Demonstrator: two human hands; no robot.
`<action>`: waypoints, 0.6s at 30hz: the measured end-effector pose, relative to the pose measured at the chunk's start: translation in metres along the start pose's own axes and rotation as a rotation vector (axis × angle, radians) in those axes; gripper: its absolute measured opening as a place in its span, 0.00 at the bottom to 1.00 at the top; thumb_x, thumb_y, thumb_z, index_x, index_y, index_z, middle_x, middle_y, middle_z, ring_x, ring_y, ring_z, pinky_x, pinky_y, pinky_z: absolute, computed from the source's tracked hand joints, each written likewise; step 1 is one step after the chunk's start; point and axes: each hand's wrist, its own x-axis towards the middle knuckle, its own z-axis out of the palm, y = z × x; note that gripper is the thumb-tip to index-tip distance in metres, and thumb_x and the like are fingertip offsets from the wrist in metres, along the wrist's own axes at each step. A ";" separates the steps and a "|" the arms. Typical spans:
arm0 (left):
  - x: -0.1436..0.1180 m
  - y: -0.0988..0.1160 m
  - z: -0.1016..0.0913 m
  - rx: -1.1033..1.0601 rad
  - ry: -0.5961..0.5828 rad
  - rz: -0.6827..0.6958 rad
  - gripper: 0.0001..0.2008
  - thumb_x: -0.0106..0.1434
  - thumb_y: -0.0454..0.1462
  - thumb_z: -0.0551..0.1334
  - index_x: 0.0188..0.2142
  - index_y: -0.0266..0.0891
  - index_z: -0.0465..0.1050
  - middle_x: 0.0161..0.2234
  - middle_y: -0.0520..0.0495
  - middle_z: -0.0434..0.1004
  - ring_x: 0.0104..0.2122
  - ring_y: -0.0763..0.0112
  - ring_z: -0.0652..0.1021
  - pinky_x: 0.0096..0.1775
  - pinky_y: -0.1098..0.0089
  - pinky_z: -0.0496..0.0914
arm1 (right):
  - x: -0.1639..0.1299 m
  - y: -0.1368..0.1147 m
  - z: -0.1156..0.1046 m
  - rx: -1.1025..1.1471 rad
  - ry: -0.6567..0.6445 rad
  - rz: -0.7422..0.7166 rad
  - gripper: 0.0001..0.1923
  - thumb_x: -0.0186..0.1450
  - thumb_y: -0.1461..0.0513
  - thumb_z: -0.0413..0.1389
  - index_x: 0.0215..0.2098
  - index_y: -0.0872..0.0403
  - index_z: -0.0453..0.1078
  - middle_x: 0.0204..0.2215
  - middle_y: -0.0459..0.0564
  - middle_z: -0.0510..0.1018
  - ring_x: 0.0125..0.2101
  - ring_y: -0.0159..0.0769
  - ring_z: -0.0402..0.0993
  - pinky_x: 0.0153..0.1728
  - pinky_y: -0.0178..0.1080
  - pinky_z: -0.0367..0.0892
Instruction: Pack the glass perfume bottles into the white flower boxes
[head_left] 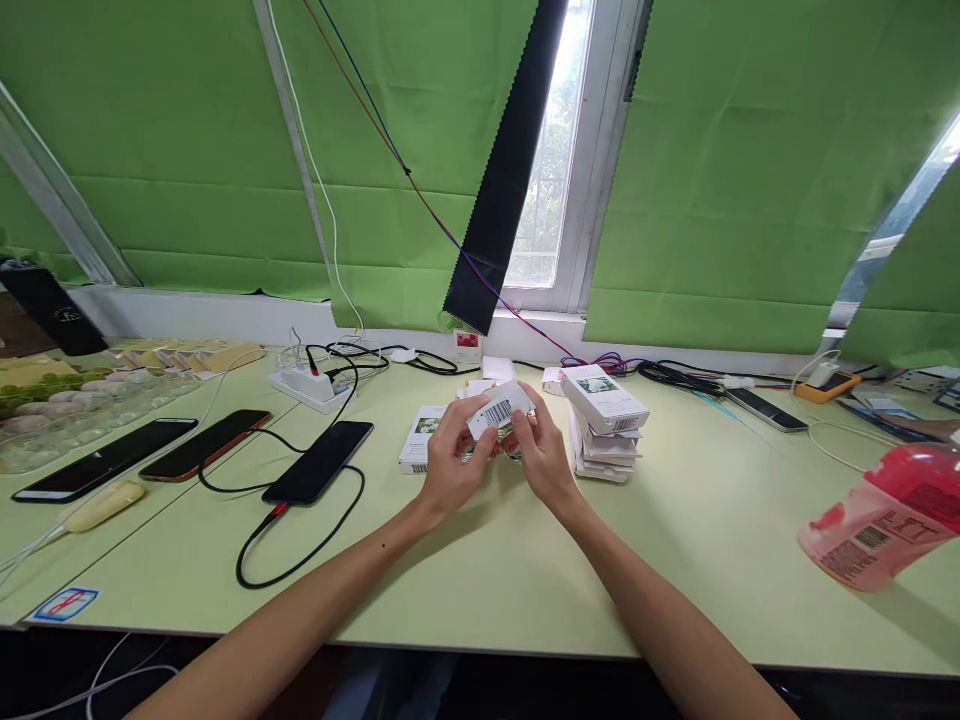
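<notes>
Both hands are up over the middle of the tabletop [525,560], and between them sits a small white box [501,408] with its barcode facing the camera. The left hand [454,455] pinches its near-left end with fingers curled round it; the right hand [541,452] grips the other end, thumb on top — so the box is held clear of the surface, just above a flat white box [421,436] lying beneath the left hand.

Here is the risk as I judge it: the box is thin card, and two hands squeezing from opposite ends could crush a corner or tear a flap. Whether a flap is open I cannot tell — the fingers hide the ends.

Just beside the right hand stands a stack of white boxes [606,428], the top one tilted and overhanging. An outward swing of the right elbow or wrist could knock it over.

To the left, a black phone [319,462] lies on its looping charging cable [300,545], near the left forearm — a drag there could snag the cable. Well off to the right, a pink bottle [877,525] leans over, out of harm's way.
</notes>
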 end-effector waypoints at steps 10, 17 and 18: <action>-0.001 0.004 0.000 -0.005 -0.002 -0.013 0.17 0.71 0.42 0.63 0.58 0.47 0.72 0.54 0.42 0.72 0.44 0.63 0.81 0.35 0.65 0.83 | 0.000 -0.001 0.000 -0.029 0.006 -0.011 0.32 0.74 0.45 0.51 0.69 0.52 0.59 0.34 0.48 0.82 0.26 0.35 0.77 0.32 0.39 0.77; -0.001 0.003 0.000 0.023 0.007 -0.008 0.16 0.71 0.43 0.63 0.57 0.47 0.72 0.55 0.41 0.72 0.46 0.62 0.81 0.37 0.65 0.83 | 0.000 -0.003 0.000 -0.051 0.008 -0.007 0.33 0.74 0.45 0.50 0.70 0.54 0.59 0.34 0.48 0.81 0.26 0.34 0.76 0.32 0.38 0.77; 0.000 0.003 0.000 0.027 0.008 -0.005 0.16 0.71 0.43 0.63 0.57 0.46 0.72 0.55 0.41 0.73 0.46 0.62 0.81 0.37 0.65 0.83 | 0.000 -0.003 0.000 -0.053 0.007 -0.007 0.33 0.74 0.45 0.50 0.70 0.54 0.59 0.34 0.48 0.81 0.26 0.34 0.76 0.32 0.38 0.77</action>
